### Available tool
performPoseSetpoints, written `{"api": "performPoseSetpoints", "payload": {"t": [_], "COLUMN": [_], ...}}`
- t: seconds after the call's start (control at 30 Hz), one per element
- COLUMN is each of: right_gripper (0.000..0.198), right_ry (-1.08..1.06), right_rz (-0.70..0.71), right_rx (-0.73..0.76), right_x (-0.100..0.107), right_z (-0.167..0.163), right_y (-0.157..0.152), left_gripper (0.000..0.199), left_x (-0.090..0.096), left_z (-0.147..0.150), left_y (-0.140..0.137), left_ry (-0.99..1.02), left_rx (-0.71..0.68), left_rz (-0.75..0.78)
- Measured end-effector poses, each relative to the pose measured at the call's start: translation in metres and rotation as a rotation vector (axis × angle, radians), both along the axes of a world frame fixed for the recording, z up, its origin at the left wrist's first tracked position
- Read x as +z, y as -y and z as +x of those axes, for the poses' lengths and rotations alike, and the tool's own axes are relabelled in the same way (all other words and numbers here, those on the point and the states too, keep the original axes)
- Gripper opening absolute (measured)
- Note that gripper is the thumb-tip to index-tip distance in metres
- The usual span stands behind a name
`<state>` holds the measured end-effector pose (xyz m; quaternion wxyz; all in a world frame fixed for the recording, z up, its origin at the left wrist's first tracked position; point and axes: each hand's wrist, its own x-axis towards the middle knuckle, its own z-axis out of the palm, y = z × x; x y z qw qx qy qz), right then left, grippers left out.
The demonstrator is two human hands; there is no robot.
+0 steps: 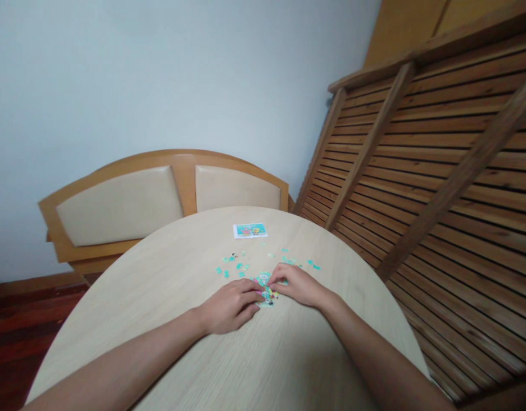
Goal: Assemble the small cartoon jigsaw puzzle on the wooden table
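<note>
A partly joined jigsaw puzzle (266,298), turquoise with pink and yellow patches, lies flat on the round table (168,285). My left hand (233,305) rests palm down at its left side, fingers stretched out, with the fingertips on the puzzle. From the right, my right hand (290,282) reaches in with thumb and forefinger closed in a pinch at the puzzle's upper right. Whatever sits between those fingertips is too small to make out. Loose turquoise puzzle pieces (226,274) are scattered beyond both hands.
Near the table's far edge lies a picture card (251,230) with a turquoise cartoon print. A padded wooden headboard (183,177) stands behind the table against the wall. On the right, a slatted wooden panel (417,171) leans close to the table's edge.
</note>
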<state>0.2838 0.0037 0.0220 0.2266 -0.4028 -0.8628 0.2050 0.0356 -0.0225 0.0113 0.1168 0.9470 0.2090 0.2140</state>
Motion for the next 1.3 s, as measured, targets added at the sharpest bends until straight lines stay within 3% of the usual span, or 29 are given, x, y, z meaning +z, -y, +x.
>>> {"api": "performPoseSetpoints", "payload": {"t": [0.77,1.3], "right_gripper": [0.012,0.016], "right_ry": [0.030,0.064], "right_rz": [0.046,-0.028], "right_rx": [-0.014,0.053], "right_x": [0.005,0.009], "right_z": [0.005,0.014], "right_y": [0.000,-0.001], "left_gripper": [0.025,0.027], "left_x": [-0.001,0.001], "left_z": [-0.002,-0.005], "left_y": [0.000,0.001], "left_ry": [-0.011,-0.039], "left_rx": [0.015,0.001], "left_rz": [-0.005,0.025]}}
